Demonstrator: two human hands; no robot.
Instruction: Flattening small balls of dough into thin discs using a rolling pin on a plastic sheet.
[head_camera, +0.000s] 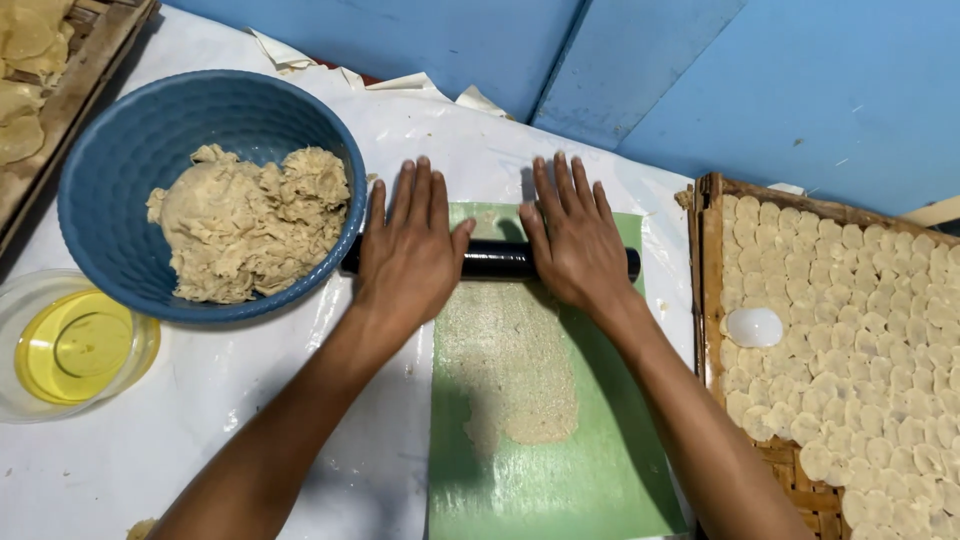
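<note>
Pressing 2 hands, left hand (408, 250) & right hand (575, 240), on 1 roller (497, 260).

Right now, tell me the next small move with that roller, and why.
Probably draw the black roller back toward you over the dough sheet. Both the left hand and right hand lie flat on it at the far end of the green mat, and the near edge of the sheet looks ragged and uneven.

No pkgs, labels, signs or screens in view.
</note>
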